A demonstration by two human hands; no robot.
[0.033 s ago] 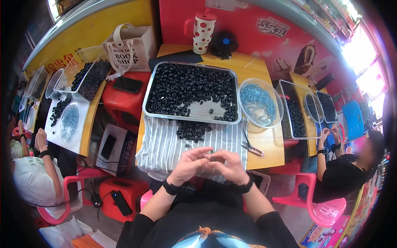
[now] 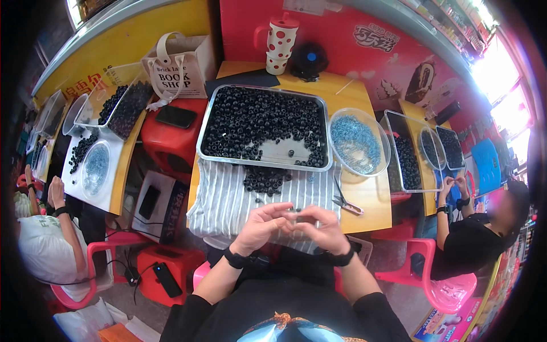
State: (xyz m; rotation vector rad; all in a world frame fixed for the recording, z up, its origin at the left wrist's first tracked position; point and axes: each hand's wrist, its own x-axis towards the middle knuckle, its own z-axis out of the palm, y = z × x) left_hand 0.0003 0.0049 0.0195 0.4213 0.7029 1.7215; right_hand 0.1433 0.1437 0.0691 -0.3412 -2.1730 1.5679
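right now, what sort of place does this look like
Probably a shared handwork room: a metal tray of black beads, a clear bowl of light-blue pieces, and co-workers at neighbouring tables.

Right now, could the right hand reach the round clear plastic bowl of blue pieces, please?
Probably yes; nothing tall stands between the right hand and bowl, though metal scissors lie nearby.

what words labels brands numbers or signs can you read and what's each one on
I won't copy wording or brands, but lettering stands on:
Cream tote bag: dark lettering, legible
Yellow wall panel: red characters
Red wall panel: outlined characters
White paper, top edge: too blurred
White shirt, left: green print, too blurred
Pink poster, lower right: print too small
Left hand, right hand, black beads: none visible
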